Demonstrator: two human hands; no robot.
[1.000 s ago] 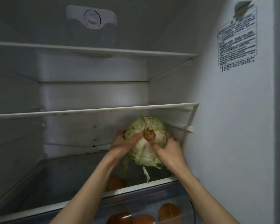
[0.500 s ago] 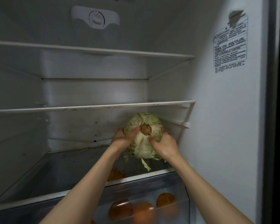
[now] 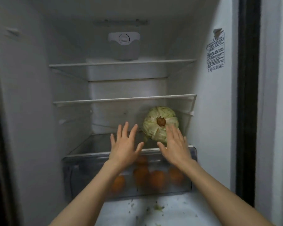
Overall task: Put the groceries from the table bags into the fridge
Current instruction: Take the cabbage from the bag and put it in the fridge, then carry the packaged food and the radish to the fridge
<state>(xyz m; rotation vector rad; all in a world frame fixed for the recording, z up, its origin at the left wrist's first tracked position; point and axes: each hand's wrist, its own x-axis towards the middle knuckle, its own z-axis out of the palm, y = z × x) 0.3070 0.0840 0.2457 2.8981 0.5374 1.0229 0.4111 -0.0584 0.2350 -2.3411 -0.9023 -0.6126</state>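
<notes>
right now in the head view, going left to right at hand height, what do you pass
left hand → cabbage → right hand → fridge's right inner wall → dark door seal

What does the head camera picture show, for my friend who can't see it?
A cabbage sits on the lowest fridge shelf, at the right, stem facing out. The left hand and right hand are open in front of it. Oranges lie in the clear drawer below.
</notes>
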